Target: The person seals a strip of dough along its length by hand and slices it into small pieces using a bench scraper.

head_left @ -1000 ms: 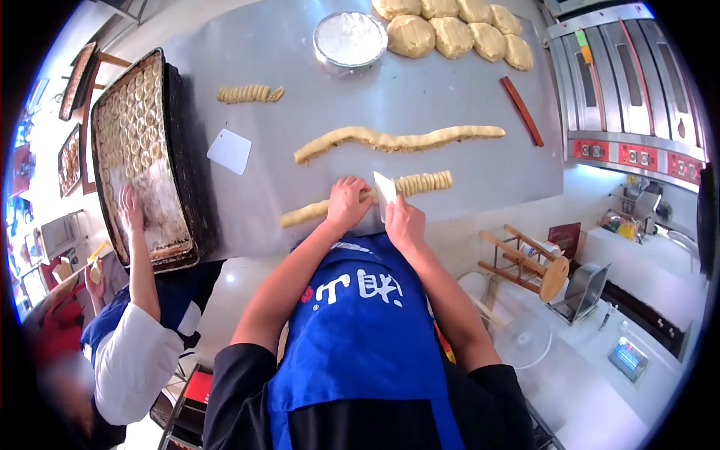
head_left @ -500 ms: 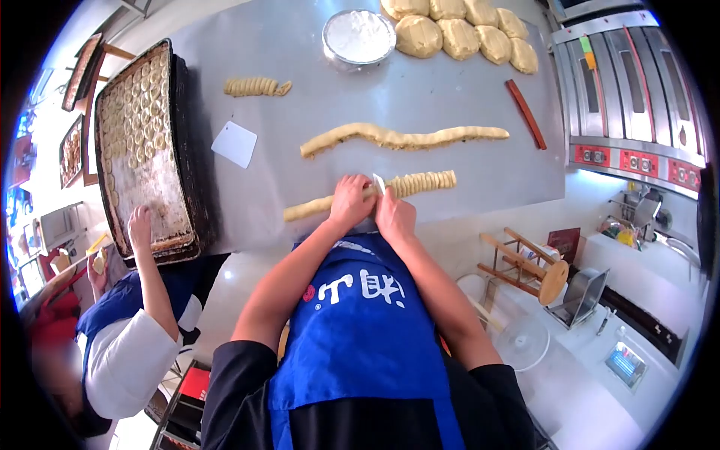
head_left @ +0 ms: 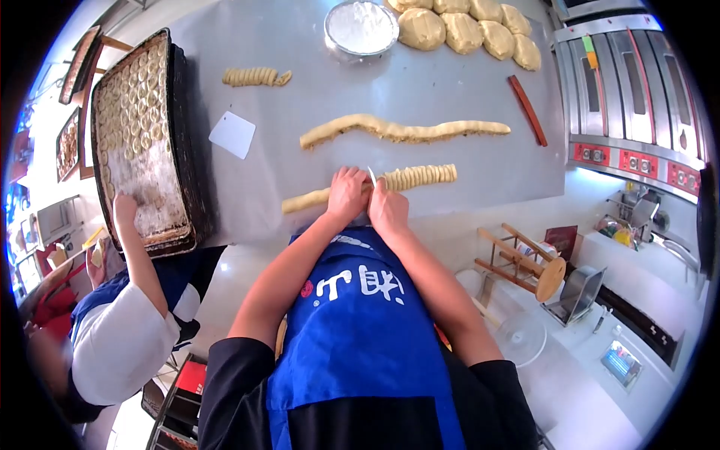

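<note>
My left hand (head_left: 349, 194) is closed round the near dough roll (head_left: 306, 201), just left of the cut. A white scraper (head_left: 372, 176) stands on edge in my right hand (head_left: 388, 207), its blade across the roll beside my left fingers. Right of the blade the roll is cut into many thin slices (head_left: 424, 175) lying in a row. Beyond it lies a long uncut roll (head_left: 405, 133) with a wavy shape. A short sliced piece (head_left: 255, 76) and a second white scraper (head_left: 233, 134) rest farther left on the metal table (head_left: 480, 97).
At the left a co-worker's hand (head_left: 124, 208) is over a black-rimmed tray (head_left: 187, 150) of dough rounds. A bowl of white powder (head_left: 361, 28), dough balls (head_left: 463, 34) and a red-brown stick (head_left: 528, 111) lie at the back. A wooden stool (head_left: 550, 279) stands right.
The scraper in my right hand has moved from a broad tilted view to nearly edge-on, closer to my left hand. The co-worker's hand has shifted on the tray.
</note>
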`<state>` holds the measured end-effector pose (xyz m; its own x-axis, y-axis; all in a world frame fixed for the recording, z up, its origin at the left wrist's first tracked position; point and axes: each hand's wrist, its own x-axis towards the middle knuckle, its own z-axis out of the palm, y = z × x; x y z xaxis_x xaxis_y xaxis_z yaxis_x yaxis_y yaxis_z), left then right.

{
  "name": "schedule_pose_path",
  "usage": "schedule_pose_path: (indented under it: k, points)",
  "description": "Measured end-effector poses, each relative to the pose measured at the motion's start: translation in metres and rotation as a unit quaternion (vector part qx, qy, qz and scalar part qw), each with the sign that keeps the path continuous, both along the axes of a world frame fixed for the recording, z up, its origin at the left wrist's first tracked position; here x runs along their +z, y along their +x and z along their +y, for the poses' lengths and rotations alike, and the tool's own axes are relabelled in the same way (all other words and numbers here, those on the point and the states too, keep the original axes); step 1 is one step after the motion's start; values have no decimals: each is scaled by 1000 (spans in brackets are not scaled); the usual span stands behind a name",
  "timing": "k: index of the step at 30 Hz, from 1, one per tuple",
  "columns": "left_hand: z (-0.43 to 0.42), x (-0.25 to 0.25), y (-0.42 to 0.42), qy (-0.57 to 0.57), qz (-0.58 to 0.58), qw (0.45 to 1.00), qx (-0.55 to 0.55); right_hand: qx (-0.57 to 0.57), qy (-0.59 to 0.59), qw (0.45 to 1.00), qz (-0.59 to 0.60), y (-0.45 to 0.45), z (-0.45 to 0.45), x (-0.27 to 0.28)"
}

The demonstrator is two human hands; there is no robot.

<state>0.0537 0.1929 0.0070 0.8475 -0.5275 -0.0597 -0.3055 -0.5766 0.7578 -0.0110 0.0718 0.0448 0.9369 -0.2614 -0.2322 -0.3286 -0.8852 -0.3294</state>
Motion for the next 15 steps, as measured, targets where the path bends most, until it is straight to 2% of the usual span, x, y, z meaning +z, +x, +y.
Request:
schedule_pose_path:
  k: [4, 7, 13, 15]
  points:
    - [7, -1, -3, -45, -12, 999, 13, -28, 4, 1000, -11, -5, -12, 2]
    - [8, 0, 2, -40, -7, 999, 25, -28, 41, 996, -69, -13, -16, 23]
    - [9, 7, 0, -8, -11, 1000, 3, 46, 27, 997, 48, 8, -9, 41]
    - [9, 7, 0, -12, -14, 1000, 5, 37, 19, 999, 29, 8, 0, 26]
